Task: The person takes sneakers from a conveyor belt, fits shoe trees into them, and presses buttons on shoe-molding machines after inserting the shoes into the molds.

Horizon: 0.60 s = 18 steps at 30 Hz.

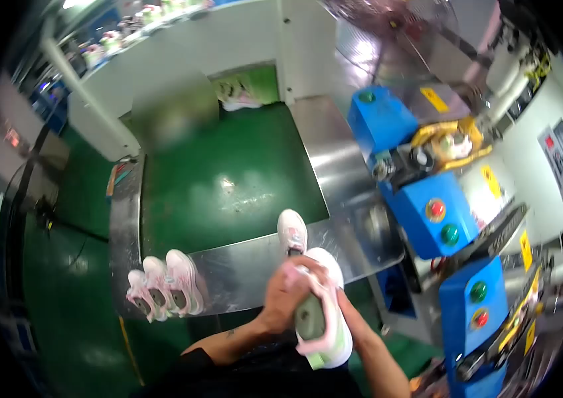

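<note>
A white and pink sneaker with pale green at the heel is held in front of my body, toe pointing away. My left hand is closed over its upper near the tongue and laces. My right hand grips the sole's right side, its fingers partly hidden beneath. A grey-green form fills the shoe's opening. Just beyond, another sneaker rests on the metal ledge. Three similar sneakers stand side by side on the ledge at the left.
Blue machine housings with red and green buttons line the right side. A yellow clamp there holds a shoe. Green belt surface lies inside the metal frame. A fan stands at the back; more shoes sit on a rack.
</note>
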### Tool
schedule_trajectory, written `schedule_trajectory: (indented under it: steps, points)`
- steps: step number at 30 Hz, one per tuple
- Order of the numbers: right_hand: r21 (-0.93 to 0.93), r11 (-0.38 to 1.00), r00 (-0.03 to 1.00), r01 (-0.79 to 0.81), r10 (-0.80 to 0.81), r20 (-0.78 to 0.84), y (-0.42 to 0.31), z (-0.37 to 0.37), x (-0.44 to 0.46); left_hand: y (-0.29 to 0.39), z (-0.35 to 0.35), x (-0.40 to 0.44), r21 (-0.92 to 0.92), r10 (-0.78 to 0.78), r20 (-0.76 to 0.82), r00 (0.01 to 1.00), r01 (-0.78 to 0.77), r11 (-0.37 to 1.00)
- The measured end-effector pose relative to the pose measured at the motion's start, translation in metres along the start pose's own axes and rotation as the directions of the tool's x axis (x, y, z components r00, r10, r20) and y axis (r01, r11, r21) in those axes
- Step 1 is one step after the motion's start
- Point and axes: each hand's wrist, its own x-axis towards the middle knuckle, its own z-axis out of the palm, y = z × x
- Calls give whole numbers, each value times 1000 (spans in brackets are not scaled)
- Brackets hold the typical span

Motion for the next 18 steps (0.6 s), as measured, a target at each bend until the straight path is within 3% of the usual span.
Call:
schedule_trajectory:
  steps: [1,2,3,4,6,8,9,12,13,14,15,16,18]
  points:
    - [-348,930,986,119,-151,-68,11,-10,20,8,-13,3,-200,-56,-118,991,31,979]
    - [-460,883,914,93,-259,-313,19,-3,33,15,-40,7,-156,-33,-162,986,7,988]
    - [-576,817,779,-11,-354,-518,30,0,49,24,-69,10,-130,1,-226,974,-31,991]
    - [-725,682,744,-96,-435,-507,61,-31,81,30,-92,-4,-143,-43,-316,948,-3,990]
    - [-960,248,673,-131,-689,-270,101,-31,118,47,-121,-8,-100,-73,-459,885,30,995]
    - [-983,136,603,-125,-777,-184,87,2,175,50,-140,-9,69,-6,-475,880,44,997]
    - [-933,303,636,-195,-685,-355,81,6,187,55,-138,-9,109,-37,-437,899,94,990]
    - [-920,304,683,-247,-619,-388,31,6,149,45,-118,-26,80,-23,-318,948,51,996]
    - [-906,318,692,-278,-588,-419,28,-1,133,49,-104,-31,176,-10,-268,963,59,983]
    - [-877,442,704,-188,-563,-434,11,20,81,40,-96,-38,86,-46,-182,982,62,994]
    - [-857,494,663,-148,-594,-457,47,-35,76,29,-88,-46,-7,-93,-99,991,93,996]
    - [-768,636,680,-72,-532,-504,36,17,10,36,-66,-56,107,-92,-24,995,94,990]
    - [-516,857,741,2,-348,-575,92,-18,-73,32,-28,-82,272,-115,114,987,80,959]
